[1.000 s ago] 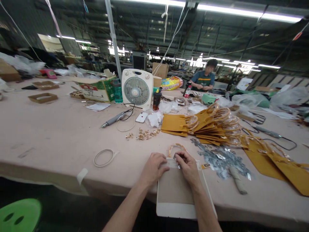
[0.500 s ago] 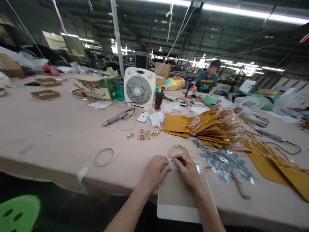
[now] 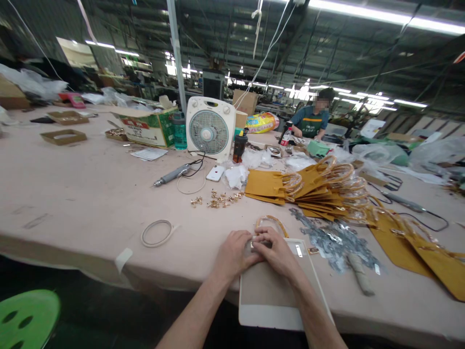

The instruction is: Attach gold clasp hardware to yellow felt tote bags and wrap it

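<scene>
Basically, from where I stand: one flat panel (image 3: 269, 286), tan back w/ white borders, lying at near edge of table (image 3: 90, 194), lower end jutting over the edge. Orange handle (image 3: 278, 223), plastic-wrapped, arches past panel's far end.

L hand (image 3: 234, 254): on panel's far L corner, fingers curled; can't tell if gripping. R hand (image 3: 274, 249): on panel's far end, fingers bent, tips close to L hand; can't tell if a small pc. is btwn them.

Metal strip (image 3: 299, 250), x1, shiny: on panel, nr far R corner.

R of panel: heap of thin metal pcs. (image 3: 337, 242); grey wrapped bar (image 3: 359, 276) at heap's near side. Beyond: yellow bags (image 3: 265, 184), stacked, handles in clear wrap; more of same far R.

Ahead of hands: gold fasteners (image 3: 218, 199), loose, scattered. L of hands: tape ring (image 3: 160, 242), lying flat.

Further back: powered driver (image 3: 171, 176), grey, corded; white phone (image 3: 215, 173), face down; box fan (image 3: 207, 133), upright, btwn teal bottle (image 3: 179, 133) and dark bottle (image 3: 240, 148); green/white carton (image 3: 145, 131); shallow cardboard tray (image 3: 63, 140).

Bkgd: co-worker (image 3: 314, 121), apron, at far side. Floor, lower L: green stool (image 3: 32, 310), partly in view.
</scene>
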Tool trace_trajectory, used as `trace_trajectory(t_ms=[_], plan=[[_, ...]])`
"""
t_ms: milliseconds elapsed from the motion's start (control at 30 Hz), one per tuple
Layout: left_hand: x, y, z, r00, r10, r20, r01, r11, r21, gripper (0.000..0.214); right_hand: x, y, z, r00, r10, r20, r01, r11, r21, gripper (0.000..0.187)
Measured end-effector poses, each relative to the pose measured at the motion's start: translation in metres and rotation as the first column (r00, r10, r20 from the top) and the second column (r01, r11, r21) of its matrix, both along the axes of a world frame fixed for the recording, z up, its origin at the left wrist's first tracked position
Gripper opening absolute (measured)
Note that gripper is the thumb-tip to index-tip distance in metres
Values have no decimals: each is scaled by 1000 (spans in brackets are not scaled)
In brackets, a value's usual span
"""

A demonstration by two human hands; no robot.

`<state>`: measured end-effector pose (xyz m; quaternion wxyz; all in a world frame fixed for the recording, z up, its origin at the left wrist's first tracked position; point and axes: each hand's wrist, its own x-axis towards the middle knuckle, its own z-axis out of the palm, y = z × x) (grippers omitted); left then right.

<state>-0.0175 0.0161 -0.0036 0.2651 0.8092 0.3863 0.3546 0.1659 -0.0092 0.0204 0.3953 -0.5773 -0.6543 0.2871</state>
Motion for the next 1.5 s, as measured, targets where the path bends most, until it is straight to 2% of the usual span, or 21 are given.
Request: trace_trajectory(t_ms=[233, 400, 533, 633, 700, 767, 833, 933, 1000, 1033, 1100, 1133, 1200, 1300, 1367, 1433, 1500], plan=[[1, 1, -2, 999, 21, -28, -21, 1000, 7, 45, -3, 3, -7, 992, -76, 96, 73, 997, 33, 8], [0, 2, -2, 999, 22, -45, -21, 1000, 17, 39, -7, 3, -4, 982, -91, 165, 83, 995, 57, 8], [-1, 4, -7, 997, 5, -74, -4, 1000, 24, 42, -16, -10, -2, 969, -147, 198, 114, 979, 170, 25], [1, 8, -14, 997, 1, -77, 3, 999, 50, 42, -20, -19, -3, 966, -175, 189, 125, 960, 249, 26], [1, 10, -16, 997, 6, -75, -1, 998, 70, 41, -15, -25, 0, 976, -179, 123, 134, 942, 307, 28], [1, 11, -15, 997, 12, -72, -5, 995, 102, 47, 2, -31, 7, 970, -240, 30, 210, 898, 387, 28], [-1, 11, -11, 998, 12, -58, -2, 988, 153, 55, 31, -40, 16, 918, -391, -68, 377, 806, 456, 23], [-3, 6, -4, 1000, 4, -27, 3, 970, 242, 53, 94, -59, 23, 745, -636, -201, 644, 609, 463, 26], [2, 0, 2, 1000, -21, -7, 22, 954, 301, 45, 139, -74, 17, 613, -750, -249, 764, 482, 430, 36], [8, -4, 6, 998, -56, -7, 55, 944, 326, 41, 159, -82, 12, 548, -799, -249, 808, 428, 405, 42], [27, -15, 14, 987, -156, -48, 163, 922, 351, 37, 193, -96, -4, 451, -872, -192, 858, 364, 362, 53], [39, -20, 18, 974, -208, -88, 225, 911, 346, 37, 205, -102, -13, 417, -897, -148, 875, 351, 334, 58], [66, -30, 28, 943, -278, -181, 323, 895, 308, 42, 221, -111, -29, 404, -912, -70, 888, 373, 270, 62], [98, -34, 38, 905, -298, -302, 374, 897, 236, 50, 231, -118, -43, 456, -889, -40, 874, 440, 206, 56], [109, -31, 41, 883, -309, -354, 395, 896, 202, 46, 233, -119, -45, 472, -881, -46, 868, 455, 197, 53], [112, -28, 40, 873, -317, -370, 405, 895, 189, 39, 234, -118, -43, 464, -874, -140, 882, 444, 156, 54], [111, -26, 37, 877, -317, -361, 402, 895, 191, 36, 229, -114, -37, 444, -843, -305, 894, 440, 84, 55]])
